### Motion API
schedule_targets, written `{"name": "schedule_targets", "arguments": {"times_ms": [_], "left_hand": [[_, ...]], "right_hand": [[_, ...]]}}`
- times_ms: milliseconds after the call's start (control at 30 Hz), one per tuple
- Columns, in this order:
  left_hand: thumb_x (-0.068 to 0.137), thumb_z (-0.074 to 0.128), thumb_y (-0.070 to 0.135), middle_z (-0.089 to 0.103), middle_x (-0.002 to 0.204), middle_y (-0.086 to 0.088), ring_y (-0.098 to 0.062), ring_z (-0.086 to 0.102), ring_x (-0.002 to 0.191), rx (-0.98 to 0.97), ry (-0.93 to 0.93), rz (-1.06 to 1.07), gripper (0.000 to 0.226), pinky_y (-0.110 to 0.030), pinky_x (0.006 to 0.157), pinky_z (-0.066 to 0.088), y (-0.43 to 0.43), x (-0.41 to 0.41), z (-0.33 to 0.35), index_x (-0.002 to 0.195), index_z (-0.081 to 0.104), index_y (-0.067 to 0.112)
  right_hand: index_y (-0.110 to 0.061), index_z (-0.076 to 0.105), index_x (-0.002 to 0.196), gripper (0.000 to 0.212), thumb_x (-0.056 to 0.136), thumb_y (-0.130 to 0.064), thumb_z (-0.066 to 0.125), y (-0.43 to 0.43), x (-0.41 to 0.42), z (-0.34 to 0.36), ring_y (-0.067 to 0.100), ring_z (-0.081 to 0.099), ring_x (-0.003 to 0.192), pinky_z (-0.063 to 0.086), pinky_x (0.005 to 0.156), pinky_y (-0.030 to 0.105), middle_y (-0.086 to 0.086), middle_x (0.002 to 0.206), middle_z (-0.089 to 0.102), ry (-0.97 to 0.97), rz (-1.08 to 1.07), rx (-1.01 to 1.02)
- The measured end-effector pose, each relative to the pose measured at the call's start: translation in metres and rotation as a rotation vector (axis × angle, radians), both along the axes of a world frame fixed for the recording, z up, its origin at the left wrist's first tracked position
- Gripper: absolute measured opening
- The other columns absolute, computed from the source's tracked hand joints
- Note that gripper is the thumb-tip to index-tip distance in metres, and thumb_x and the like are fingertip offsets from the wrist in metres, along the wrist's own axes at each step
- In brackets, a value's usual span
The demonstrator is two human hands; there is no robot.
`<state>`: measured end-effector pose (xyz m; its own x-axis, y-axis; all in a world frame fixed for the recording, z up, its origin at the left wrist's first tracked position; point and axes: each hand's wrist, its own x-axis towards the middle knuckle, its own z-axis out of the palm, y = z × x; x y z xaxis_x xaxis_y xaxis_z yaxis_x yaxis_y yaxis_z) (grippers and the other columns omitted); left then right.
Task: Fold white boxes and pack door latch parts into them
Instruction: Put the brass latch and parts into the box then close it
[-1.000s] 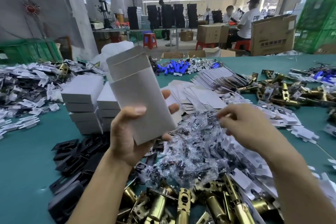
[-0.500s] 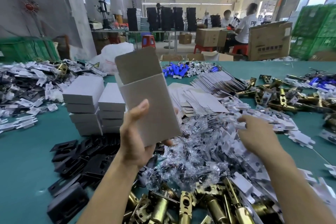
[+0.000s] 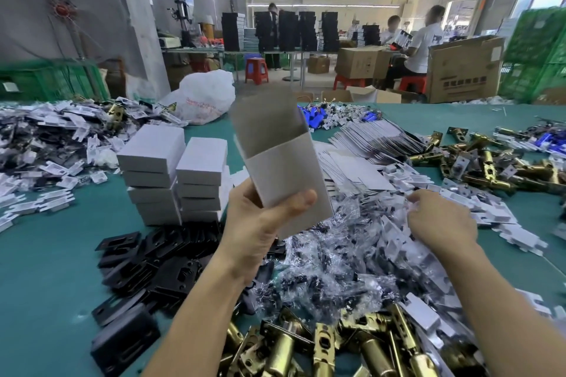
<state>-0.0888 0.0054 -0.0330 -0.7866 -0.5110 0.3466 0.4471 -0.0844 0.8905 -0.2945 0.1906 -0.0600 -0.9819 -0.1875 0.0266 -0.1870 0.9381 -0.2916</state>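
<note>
The green surface [image 3: 46, 254] lay heaped with latch parts. Your left hand [image 3: 260, 223] gripped the open white box [image 3: 284, 174] upright above its middle; your right hand [image 3: 441, 217], fingers curled, pinched at the white inserts [image 3: 496, 214] toward the right edge. Packing seemingly came next: lift one piece cleanly.

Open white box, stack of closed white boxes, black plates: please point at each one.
open white box [image 3: 284, 174], head view, front wall
stack of closed white boxes [image 3: 153, 147], head view, top lid
black plates [image 3: 171, 266], head view, middle of pile
</note>
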Motion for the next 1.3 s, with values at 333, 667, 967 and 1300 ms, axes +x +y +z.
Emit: {"name": "schedule_targets", "arguments": {"times_ms": [333,667,967,1300], "left_hand": [[0.06,0.086,0.016,0.079,0.093,-0.003,-0.015,0.075,0.089,-0.039,-0.101,0.005,0.029,-0.025,0.075,0.059,0.004,-0.003,-0.003,0.084,0.082,0.03],[0.057,0.087,0.028,0.079,0.093,0.001,-0.016,0.074,0.09,-0.101,-0.301,0.074,0.029,-0.036,0.083,0.058,0.002,-0.004,-0.007,0.085,0.08,0.036],[0.068,0.092,0.018,0.078,0.085,0.001,-0.012,0.073,0.079,-0.129,-0.339,0.131,0.021,-0.022,0.064,0.056,0.002,-0.006,-0.011,0.083,0.078,0.025],[0.077,0.087,0.021,0.077,0.084,0.007,-0.014,0.071,0.083,-0.2,-0.359,0.231,0.019,-0.026,0.068,0.056,0.002,-0.011,-0.016,0.089,0.075,0.03]], "right_hand": [[-0.021,0.068,0.115,0.025,0.098,-0.011,0.053,-0.005,0.007,0.019,0.025,0.061,0.089,0.055,0.082,0.045,0.01,0.109,0.067,0.32,0.1,-0.454],[-0.019,0.069,0.089,0.013,0.081,-0.014,0.078,-0.053,0.102,0.103,0.006,0.068,0.068,0.053,0.061,0.016,-0.007,0.077,0.07,0.414,0.682,-1.071],[-0.02,0.077,0.088,0.012,0.091,-0.02,0.066,-0.075,0.105,0.097,0.017,0.063,0.076,0.05,0.08,0.035,-0.003,0.085,0.075,0.562,0.66,-0.667],[-0.021,0.077,0.092,0.017,0.089,-0.015,0.061,-0.078,0.106,0.104,0.023,0.061,0.094,0.048,0.086,0.036,0.001,0.092,0.073,0.484,0.631,-0.454]]}}
